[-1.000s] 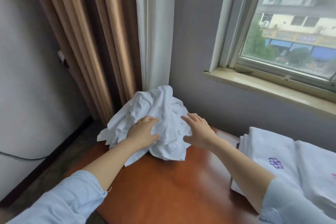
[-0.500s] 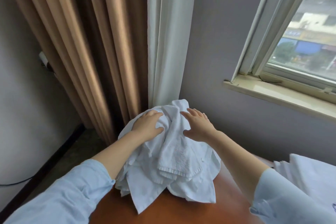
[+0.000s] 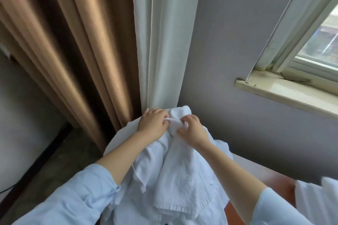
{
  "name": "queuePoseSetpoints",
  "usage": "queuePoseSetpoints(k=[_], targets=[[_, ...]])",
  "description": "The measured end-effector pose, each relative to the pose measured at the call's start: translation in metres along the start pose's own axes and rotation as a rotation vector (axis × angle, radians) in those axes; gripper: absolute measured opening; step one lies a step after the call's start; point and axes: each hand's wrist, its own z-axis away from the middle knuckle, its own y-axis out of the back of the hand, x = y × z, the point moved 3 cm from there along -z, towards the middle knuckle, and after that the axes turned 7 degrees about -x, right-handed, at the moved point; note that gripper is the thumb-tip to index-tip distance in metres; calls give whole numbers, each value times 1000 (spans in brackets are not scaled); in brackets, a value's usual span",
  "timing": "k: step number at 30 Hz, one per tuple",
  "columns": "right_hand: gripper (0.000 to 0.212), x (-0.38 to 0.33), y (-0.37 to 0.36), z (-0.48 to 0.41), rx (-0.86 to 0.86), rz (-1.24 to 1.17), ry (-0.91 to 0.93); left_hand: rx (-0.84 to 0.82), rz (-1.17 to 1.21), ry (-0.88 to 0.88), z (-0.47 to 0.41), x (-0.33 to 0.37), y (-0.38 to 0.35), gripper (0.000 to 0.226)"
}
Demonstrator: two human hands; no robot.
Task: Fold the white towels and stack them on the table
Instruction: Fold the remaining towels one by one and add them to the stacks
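Together, left hand (image 3: 152,124) and right hand (image 3: 194,132) in a pinch on the white towel (image 3: 181,179).

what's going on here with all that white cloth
A person in pale blue sleeves is working at a heap of white towels on a reddish-brown table. The left hand and the right hand both pinch the top edge of one textured towel, close together, and the rest of it hangs down over the heap. It is not yet folded. More white cloth lies at the right edge, too blurred to tell more.
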Motion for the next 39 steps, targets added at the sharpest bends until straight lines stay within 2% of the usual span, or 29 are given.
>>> queuePoseSetpoints(k=[4,7,12,20,28,39], targets=[[9,7,15,22,123,-133,24,97,80,-83,23,21,0,12],[19,11,26,39,173,-262,32,133,217,-100,43,37,2,17],[25,19,38,117,174,-247,63,51,284,-162,111,77,3,24],[24,78,27,248,122,-201,-3,-50,272,-254,218,139,-38,22],[15,140,28,364,58,-177,-114,-154,276,-243,300,207,-100,24],[20,239,47,499,-3,-75,-296,-312,334,-203,390,308,-198,13]])
